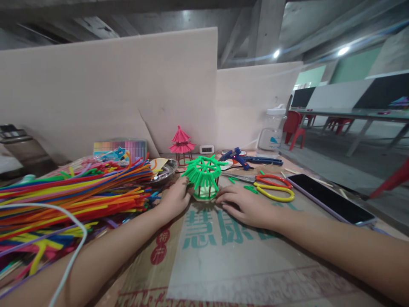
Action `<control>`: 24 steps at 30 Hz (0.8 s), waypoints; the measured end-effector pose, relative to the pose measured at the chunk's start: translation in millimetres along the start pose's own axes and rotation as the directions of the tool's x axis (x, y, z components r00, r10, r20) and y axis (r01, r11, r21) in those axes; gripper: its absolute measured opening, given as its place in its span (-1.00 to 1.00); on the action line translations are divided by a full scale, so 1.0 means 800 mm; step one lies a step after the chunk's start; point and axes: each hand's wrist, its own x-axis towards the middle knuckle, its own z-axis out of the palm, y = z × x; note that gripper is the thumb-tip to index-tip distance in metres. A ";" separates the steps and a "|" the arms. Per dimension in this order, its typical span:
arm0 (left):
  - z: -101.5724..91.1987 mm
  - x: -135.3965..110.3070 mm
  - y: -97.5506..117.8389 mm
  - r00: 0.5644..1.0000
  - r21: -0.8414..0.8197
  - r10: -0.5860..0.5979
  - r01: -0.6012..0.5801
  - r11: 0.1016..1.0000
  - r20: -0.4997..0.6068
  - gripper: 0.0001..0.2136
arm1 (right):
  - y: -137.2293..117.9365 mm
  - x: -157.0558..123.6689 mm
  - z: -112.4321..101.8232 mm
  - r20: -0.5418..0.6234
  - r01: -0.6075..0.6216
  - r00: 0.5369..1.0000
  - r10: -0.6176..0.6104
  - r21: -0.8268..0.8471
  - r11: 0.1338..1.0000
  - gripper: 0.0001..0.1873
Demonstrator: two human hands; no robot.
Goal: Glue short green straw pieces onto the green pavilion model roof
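Observation:
Between my hands stands a small green pavilion model [205, 175], upright, with a fuzzy pipe-cleaner roof, thin brown posts and a pale round base. My left hand [177, 198] holds its left side, thumb at the front and the other fingers partly hidden behind the roof edge. At the right, my right hand [241, 204] has its bent fingertips against the base. The roof shows gaps between its green spokes at the top. Under the model lies a printed cardboard sheet [220, 264].
Piled pipe cleaners [79, 200] and a white cable [81, 226] lie left. Behind stand a pink pavilion [181, 143] and a small clock [206, 149]. Rightward are a glue gun [236, 157], scissors [275, 192], pliers [263, 160], a phone [332, 198] and a bottle [271, 134].

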 end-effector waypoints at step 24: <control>-0.001 0.000 0.003 0.998 -0.039 -0.069 0.069 0.997 -0.011 -0.70 | 0.022 0.012 -0.039 0.025 -0.312 0.945 0.326 -0.235 0.921 -0.84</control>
